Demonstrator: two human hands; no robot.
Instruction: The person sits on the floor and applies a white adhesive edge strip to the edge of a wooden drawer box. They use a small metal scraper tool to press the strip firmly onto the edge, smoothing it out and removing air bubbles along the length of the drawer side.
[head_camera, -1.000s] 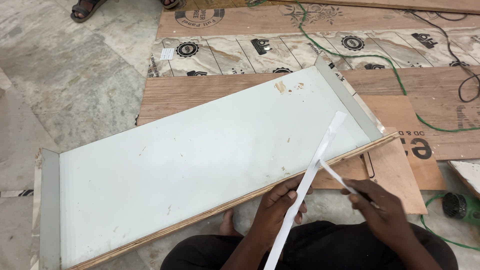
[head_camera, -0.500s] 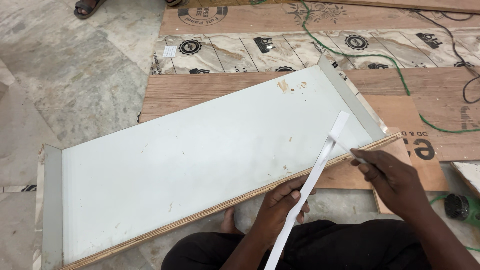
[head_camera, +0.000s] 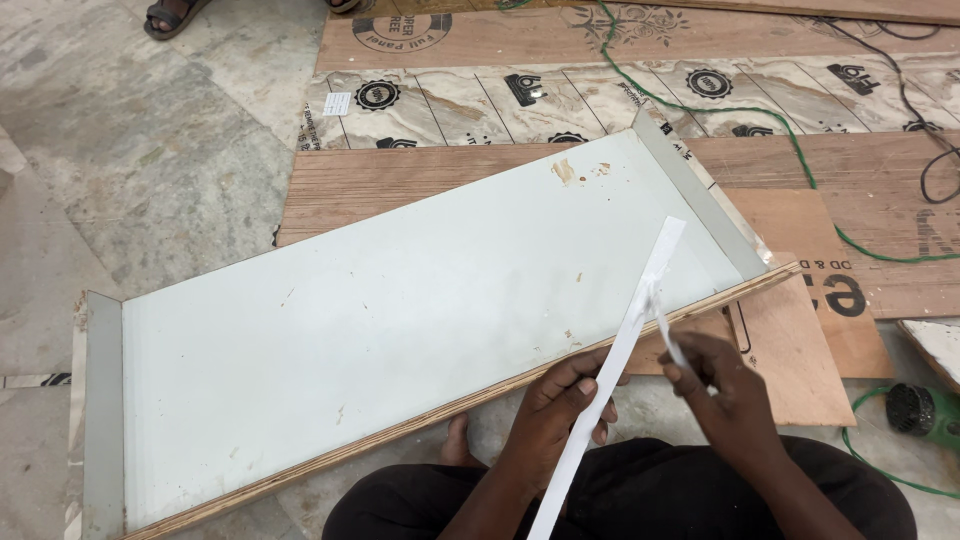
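A long white laminated board (head_camera: 400, 320) with a plywood edge lies slanted on the floor before my knees. My left hand (head_camera: 560, 410) grips a long white edge strip (head_camera: 625, 345) that rises up over the board's near right edge. My right hand (head_camera: 720, 385) pinches a thin film peeling off that strip (head_camera: 672, 345), just right of it. Grey edge strips stand up along the board's left end (head_camera: 103, 400) and right end (head_camera: 700, 200).
Plywood sheets (head_camera: 620, 90) and a brown cardboard piece (head_camera: 800, 320) lie behind and to the right of the board. A green cable (head_camera: 790, 140) runs across them to a green power tool (head_camera: 925, 410) at right. A person's sandalled foot (head_camera: 175, 15) shows at top left.
My right hand has moved back left and down towards the strip after pulling away to the right, still holding the thin peeled film. My left hand keeps the strip in place.
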